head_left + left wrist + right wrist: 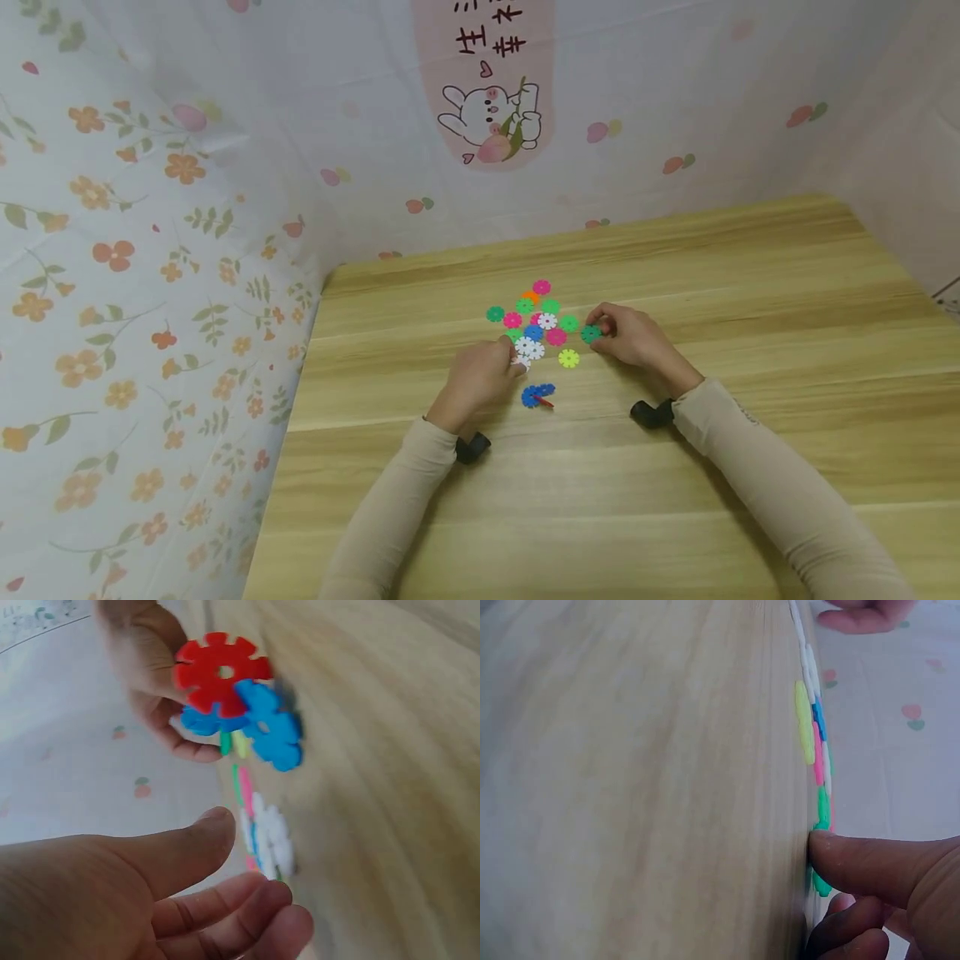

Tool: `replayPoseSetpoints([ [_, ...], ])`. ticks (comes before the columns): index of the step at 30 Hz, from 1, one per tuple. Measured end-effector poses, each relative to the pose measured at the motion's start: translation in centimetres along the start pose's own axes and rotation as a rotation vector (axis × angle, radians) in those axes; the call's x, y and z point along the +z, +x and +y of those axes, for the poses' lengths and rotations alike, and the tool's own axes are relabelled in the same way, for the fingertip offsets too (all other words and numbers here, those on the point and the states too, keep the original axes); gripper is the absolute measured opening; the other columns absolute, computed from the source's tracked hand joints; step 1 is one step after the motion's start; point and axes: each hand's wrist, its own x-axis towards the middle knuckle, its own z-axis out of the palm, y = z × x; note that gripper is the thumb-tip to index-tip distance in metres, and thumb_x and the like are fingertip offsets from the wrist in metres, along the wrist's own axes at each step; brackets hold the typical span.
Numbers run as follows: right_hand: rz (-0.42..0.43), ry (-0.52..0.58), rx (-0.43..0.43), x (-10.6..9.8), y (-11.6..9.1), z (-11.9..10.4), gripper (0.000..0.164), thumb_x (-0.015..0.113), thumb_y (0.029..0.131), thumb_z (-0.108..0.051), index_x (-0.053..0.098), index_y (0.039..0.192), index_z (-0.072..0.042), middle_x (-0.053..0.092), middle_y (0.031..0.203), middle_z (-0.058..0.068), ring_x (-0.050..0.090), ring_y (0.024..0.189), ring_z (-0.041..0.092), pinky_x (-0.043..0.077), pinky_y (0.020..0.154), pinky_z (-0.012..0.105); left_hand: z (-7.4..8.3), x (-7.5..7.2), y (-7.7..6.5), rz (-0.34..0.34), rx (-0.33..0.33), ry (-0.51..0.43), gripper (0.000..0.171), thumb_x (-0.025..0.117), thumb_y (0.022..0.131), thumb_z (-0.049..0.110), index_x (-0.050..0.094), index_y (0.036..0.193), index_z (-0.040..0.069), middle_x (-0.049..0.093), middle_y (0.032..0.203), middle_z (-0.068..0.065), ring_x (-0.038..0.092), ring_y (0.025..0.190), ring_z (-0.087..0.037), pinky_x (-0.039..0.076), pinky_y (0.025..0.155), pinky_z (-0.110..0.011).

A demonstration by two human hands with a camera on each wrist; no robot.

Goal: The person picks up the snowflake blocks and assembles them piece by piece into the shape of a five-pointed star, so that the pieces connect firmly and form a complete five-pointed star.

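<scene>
Flower-shaped plastic building discs lie in a loose cluster on the table. At its right side my right hand [630, 335] pinches a dark green disc [591, 334] by its edge. In the right wrist view the thumb [862, 862] overlaps that disc, the other fingers curled below. My left hand [480, 379] is at the cluster's left, by the white discs [527, 347]. The left wrist view shows its thumb [187, 851] and loosely bent fingers apart, nothing visible between them. Nearer the body stands a joined piece of blue discs [531, 396] and a red disc [206, 667].
A yellow disc [569, 358] lies at the cluster's near right; pink [542, 287] and orange [530, 297] discs are at its back. Black wrist mounts [652, 413] sit under both forearms. Patterned cloth [360, 125] hangs behind and left of the wooden table [600, 517].
</scene>
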Motion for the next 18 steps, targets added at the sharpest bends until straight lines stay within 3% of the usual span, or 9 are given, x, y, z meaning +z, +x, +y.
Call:
replayPoseSetpoints([
  [6,0.012,-0.012,-0.032,0.2,0.0,0.3,0.028,0.073,0.090,-0.010,0.062,0.116,-0.011,0.058,0.098,0.009,0.053,0.090,0.028,0.043,0.079,0.043,0.0,0.9,0.5,-0.002,-0.011,0.088,0.031,0.068,0.096,0.038,0.059,0.095,0.008,0.054,0.071,0.002,0.053,0.064,-0.014,0.046,0.057,-0.031],
  [11,0.007,-0.052,-0.079,0.9,-0.6,0.9,0.029,0.074,0.089,-0.010,0.061,0.115,-0.014,0.065,0.113,0.017,0.060,0.106,0.036,0.047,0.091,0.055,0.2,1.6,0.3,-0.041,-0.014,0.156,0.037,0.070,0.094,0.040,0.061,0.103,0.005,0.054,0.070,0.002,0.054,0.060,-0.014,0.047,0.052,-0.031],
  [18,0.056,-0.056,-0.155,0.8,-0.3,0.6,0.029,0.075,0.087,-0.003,0.060,0.110,-0.014,0.066,0.112,0.020,0.061,0.107,0.039,0.047,0.089,0.058,0.3,1.3,0.9,-0.023,-0.021,0.140,0.033,0.071,0.094,0.036,0.061,0.102,0.005,0.054,0.071,0.002,0.052,0.061,-0.013,0.044,0.051,-0.030],
])
